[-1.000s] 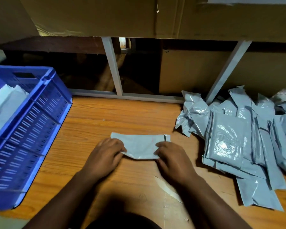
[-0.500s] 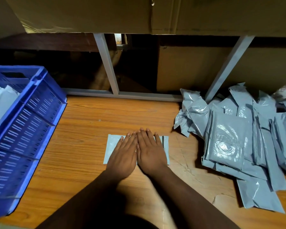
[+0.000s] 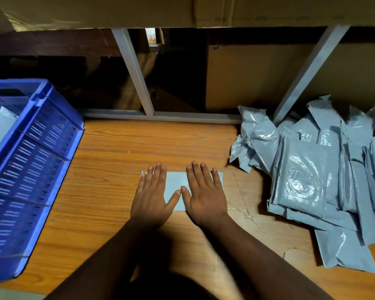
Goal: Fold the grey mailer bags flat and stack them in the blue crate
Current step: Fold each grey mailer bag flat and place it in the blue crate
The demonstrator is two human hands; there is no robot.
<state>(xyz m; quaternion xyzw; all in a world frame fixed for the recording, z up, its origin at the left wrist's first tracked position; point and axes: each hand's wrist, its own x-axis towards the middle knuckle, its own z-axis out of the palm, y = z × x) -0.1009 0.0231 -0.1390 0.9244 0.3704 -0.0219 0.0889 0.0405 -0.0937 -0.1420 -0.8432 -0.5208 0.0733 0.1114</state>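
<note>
Since half a second ago: both hands, then side by side at the middle of the folded mailer bag (image 3: 175, 187), have slid apart toward its ends.

Left hand (image 3: 152, 200): flat, fingers straight, pressing the bag's left part. Right hand (image 3: 206, 198): flat likewise, on the right part; thumbs nearly touching.

Bag: lying flat on the table (image 3: 108, 191), between blue crate (image 3: 37, 169) at left and pile of unfolded bags (image 3: 312, 176) at right.

Step in hand: smoothing the fold. Next, by my judgement: lift the bag and carry it left into the crate, keeping the crease.
</note>
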